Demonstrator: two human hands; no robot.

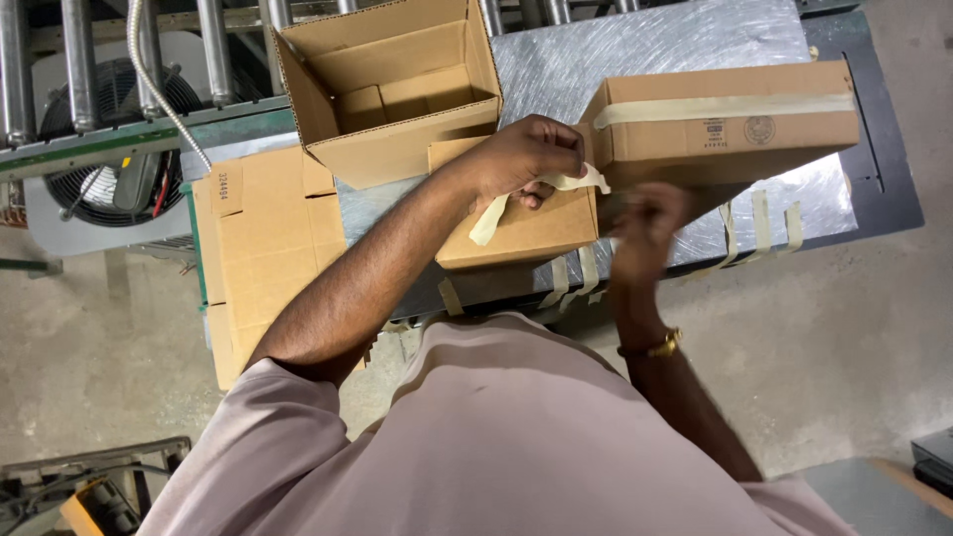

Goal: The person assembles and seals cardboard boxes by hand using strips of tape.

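Observation:
My left hand (526,154) pinches a strip of beige masking tape (496,213) that hangs down over a small closed cardboard box (516,233). The strip's other end touches the near corner of a longer box (725,129), which is sealed along its top with the same tape. My right hand (645,223), with a gold bracelet on the wrist, is blurred just below that corner. Whether it grips anything cannot be made out. Both boxes rest on a brushed metal table (655,45).
An open, empty carton (397,89) stands at the back of the table. Flat cardboard sheets (263,248) lean at the left. Several spare tape strips (759,213) hang from the table's front edge. A fan (99,149) and conveyor rollers (79,50) are at upper left.

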